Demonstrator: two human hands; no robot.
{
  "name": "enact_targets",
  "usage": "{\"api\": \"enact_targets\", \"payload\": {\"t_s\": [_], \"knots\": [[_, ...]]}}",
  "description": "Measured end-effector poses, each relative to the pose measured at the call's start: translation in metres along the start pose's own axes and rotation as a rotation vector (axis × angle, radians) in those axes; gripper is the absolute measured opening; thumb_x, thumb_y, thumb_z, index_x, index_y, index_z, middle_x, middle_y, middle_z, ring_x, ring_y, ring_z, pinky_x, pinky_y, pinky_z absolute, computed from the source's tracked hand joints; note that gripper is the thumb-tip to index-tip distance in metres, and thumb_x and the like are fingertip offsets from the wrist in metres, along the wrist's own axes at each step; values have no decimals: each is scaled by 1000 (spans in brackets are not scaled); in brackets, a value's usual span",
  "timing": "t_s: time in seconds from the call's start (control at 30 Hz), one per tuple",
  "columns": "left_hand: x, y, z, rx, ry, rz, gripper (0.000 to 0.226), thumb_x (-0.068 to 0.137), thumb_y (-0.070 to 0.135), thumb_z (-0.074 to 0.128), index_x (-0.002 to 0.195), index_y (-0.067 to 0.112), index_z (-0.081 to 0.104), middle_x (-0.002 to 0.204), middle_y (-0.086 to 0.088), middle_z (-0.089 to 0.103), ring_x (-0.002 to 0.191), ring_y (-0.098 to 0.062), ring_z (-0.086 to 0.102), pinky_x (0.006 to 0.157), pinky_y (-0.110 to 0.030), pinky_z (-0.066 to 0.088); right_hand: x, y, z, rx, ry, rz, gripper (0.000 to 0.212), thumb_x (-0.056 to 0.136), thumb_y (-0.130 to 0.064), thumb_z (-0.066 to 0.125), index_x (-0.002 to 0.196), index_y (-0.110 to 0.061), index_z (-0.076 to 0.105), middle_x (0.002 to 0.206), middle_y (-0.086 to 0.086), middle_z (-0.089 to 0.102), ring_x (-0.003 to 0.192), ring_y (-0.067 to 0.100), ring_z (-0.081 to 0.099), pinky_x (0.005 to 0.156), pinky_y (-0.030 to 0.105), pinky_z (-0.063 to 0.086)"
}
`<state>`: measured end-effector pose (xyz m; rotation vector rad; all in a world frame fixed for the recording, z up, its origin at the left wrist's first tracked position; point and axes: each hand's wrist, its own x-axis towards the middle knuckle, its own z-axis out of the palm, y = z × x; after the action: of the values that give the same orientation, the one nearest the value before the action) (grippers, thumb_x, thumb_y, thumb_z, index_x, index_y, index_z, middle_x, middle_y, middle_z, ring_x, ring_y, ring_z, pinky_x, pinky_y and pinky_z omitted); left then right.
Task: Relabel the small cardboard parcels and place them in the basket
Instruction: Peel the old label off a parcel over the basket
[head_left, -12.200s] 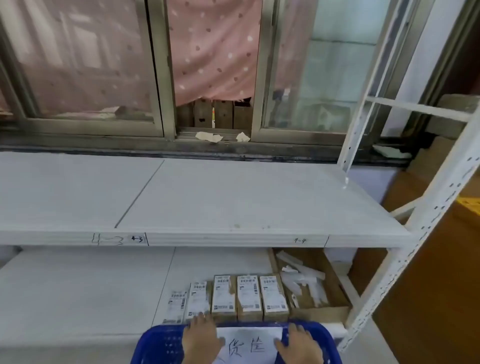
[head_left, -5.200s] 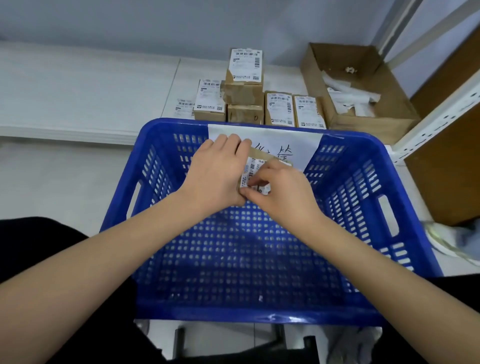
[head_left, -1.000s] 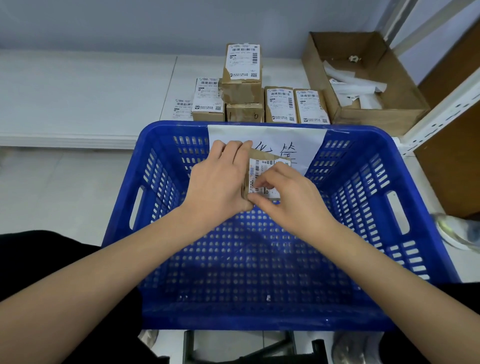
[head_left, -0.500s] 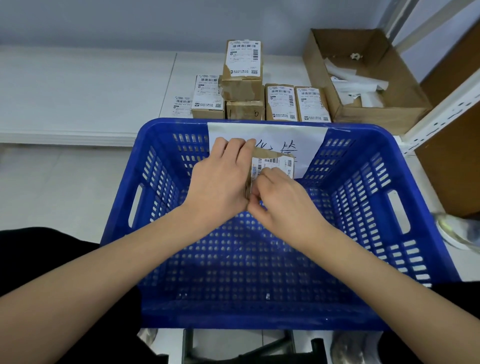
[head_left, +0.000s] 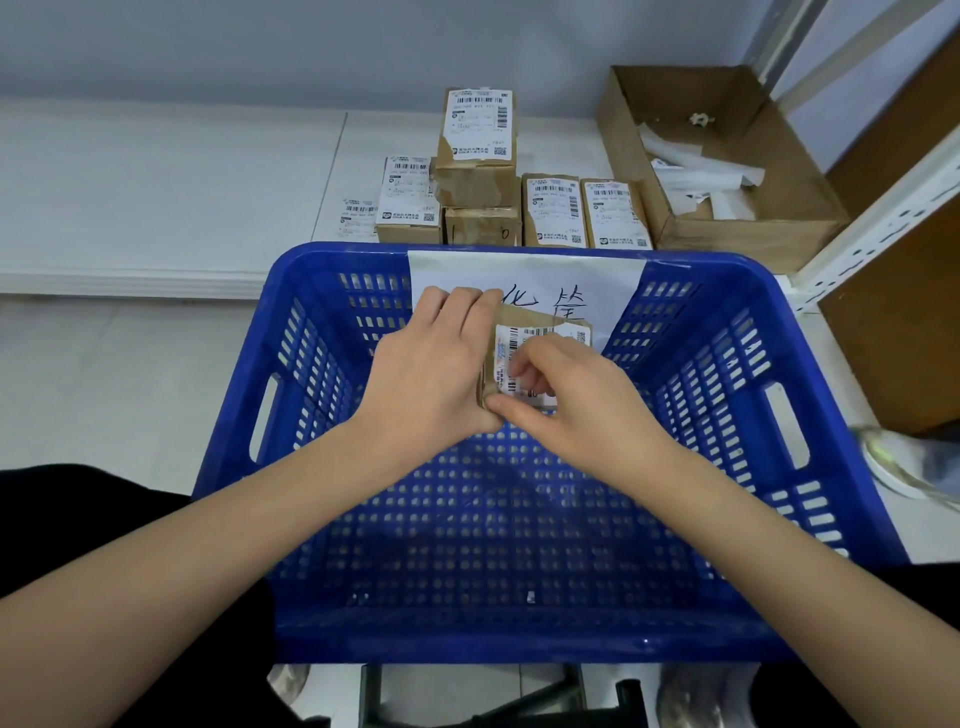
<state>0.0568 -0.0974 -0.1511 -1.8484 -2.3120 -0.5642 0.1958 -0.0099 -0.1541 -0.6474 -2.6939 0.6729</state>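
One small cardboard parcel (head_left: 519, 358) is being held above the blue basket (head_left: 519, 519) in the head view, near its far wall. The left hand (head_left: 436, 374) is wrapping its grip around the parcel's left side. The right hand (head_left: 566, 395) has slid lower over half a second, its curled fingers now working at the label (head_left: 511, 345) near the bottom edge, apparently peeling it. So relabelling is just starting, and the basket is holding no parcel yet. Several labelled parcels (head_left: 550, 208) are waiting on the shelf (head_left: 156, 197) beyond.
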Motion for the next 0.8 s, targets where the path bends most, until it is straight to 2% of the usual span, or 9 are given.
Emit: {"api": "enact_targets", "payload": {"t_s": [0.17,0.27,0.37,0.47,0.6,0.7,0.8], "knots": [[0,0,2,36,17,21,92,40,39,85,119,1,58,104,-8,64,92,-26,54,41,-25,41,0,2,5,45,-16,-48,16,92,-22,59,81,-10,57,78,-2,52,73,15,45,62,31,37],[0,-1,3,10,7,0,91,41,40,85,119,1,58,104,-8,64,91,-29,58,43,-27,43,0,2,3,50,-4,-45,16,92,-16,58,78,-9,55,73,-2,53,68,15,46,60,31,38],[2,-1,4,-6,-5,-6,93,40,40,86,120,2,58,104,-7,63,92,-28,58,44,-26,42,-1,3,4,102,-4,4,16,92,-13,56,78,-7,54,71,2,58,65,21,54,61,40,46],[2,-2,5,-28,-7,-7,92,40,41,86,119,3,57,103,-7,63,93,-24,53,44,-24,40,-1,2,1,204,-21,87,16,93,-13,54,80,-5,56,73,5,61,69,25,57,68,45,48],[0,-2,6,-42,-6,11,92,40,41,86,117,2,57,103,-8,62,93,-18,41,42,-25,40,-1,0,-4,279,-63,125,23,97,-22,47,80,-7,54,69,-1,55,67,18,50,66,39,45],[-2,2,7,-53,5,38,86,43,40,83,116,1,59,103,-8,63,93,-18,42,41,-26,42,0,1,-4,95,-91,62,36,92,-46,46,75,-14,45,66,-8,46,62,10,42,58,31,36],[-4,5,7,-67,5,79,84,43,39,80,115,2,59,105,-8,63,95,-19,43,39,-27,44,1,4,-2,-10,-101,-7,37,93,-46,51,73,-16,40,65,-13,37,60,6,36,54,30,27]]}}
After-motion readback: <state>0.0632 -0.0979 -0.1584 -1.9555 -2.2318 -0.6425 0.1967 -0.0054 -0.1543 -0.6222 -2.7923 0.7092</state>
